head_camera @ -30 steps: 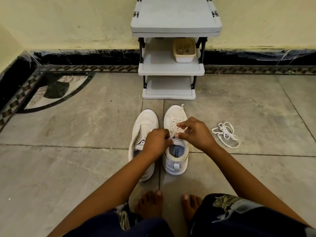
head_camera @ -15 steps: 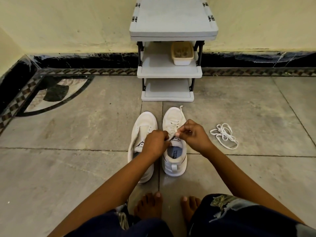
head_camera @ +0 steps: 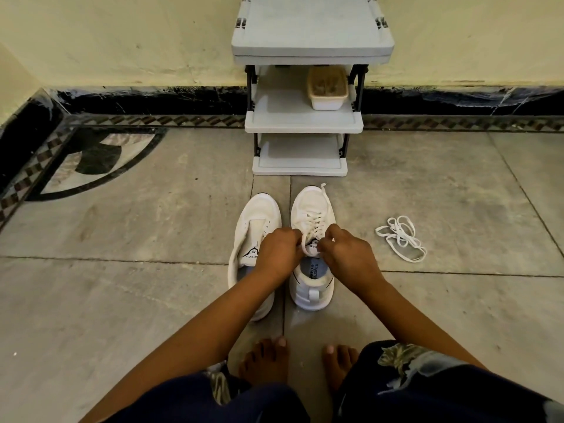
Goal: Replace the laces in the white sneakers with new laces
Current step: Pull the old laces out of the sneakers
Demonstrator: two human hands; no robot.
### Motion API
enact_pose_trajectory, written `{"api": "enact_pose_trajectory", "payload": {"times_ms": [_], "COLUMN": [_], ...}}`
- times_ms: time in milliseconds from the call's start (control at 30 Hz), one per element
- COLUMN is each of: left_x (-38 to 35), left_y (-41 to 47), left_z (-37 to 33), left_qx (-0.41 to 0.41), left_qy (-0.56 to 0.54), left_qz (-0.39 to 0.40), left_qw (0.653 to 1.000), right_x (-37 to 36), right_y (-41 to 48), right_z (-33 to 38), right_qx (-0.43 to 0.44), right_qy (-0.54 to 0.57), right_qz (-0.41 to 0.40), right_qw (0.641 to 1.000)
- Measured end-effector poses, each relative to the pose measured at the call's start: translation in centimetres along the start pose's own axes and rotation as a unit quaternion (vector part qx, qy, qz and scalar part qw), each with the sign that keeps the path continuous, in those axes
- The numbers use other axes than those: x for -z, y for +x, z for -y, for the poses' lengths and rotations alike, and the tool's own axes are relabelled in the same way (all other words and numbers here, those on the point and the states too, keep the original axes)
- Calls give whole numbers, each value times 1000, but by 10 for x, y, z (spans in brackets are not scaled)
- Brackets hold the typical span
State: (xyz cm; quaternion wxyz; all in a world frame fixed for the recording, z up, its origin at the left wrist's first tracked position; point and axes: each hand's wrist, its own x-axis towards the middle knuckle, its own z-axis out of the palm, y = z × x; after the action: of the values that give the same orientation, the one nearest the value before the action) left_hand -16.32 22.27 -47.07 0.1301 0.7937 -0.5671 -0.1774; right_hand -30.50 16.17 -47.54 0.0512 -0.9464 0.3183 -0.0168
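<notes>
Two white sneakers stand side by side on the floor, toes pointing away from me. The left sneaker (head_camera: 258,221) has no lace and its tongue lies open. The right sneaker (head_camera: 311,206) is laced with a white lace (head_camera: 314,221). My left hand (head_camera: 279,251) and my right hand (head_camera: 346,254) are closed over the top of the right sneaker's tongue, each pinching part of that lace. A loose end of the lace sticks out by the toe. A separate bundle of white lace (head_camera: 401,238) lies on the floor to the right.
A grey three-tier shoe rack (head_camera: 305,117) stands against the wall just beyond the sneakers, with a small tub (head_camera: 327,87) on its middle shelf. My bare feet (head_camera: 268,358) rest on the stone floor close behind the shoes.
Both hands have drawn slightly towards me along the right sneaker, from the lacing to the top of the tongue, and stay on the lace. The camera has tilted a little.
</notes>
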Motion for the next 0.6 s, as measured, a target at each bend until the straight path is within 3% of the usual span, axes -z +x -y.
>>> {"api": "enact_pose_trajectory", "payload": {"times_ms": [100, 200, 300, 467, 600], "left_x": [1, 4, 3, -1, -1], "left_y": [0, -1, -2, -1, -2], "left_z": [-2, 0, 1, -3, 1], "left_qx": [8, 12, 14, 18, 12], "left_qy": [9, 13, 9, -6, -13], "left_qz": [5, 8, 3, -1, -5], "left_qw": [1000, 1000, 1000, 1000, 1000], "right_x": [0, 1, -2, -11, -25], "right_y": [10, 18, 13, 5, -19], "right_z": [0, -4, -4, -3, 0], "right_qx": [-123, -195, -214, -235, -251], "right_qy": [197, 458, 555, 411, 336], "right_qz": [-42, -17, -32, -128, -135], "right_qw": [972, 867, 803, 872, 898]}}
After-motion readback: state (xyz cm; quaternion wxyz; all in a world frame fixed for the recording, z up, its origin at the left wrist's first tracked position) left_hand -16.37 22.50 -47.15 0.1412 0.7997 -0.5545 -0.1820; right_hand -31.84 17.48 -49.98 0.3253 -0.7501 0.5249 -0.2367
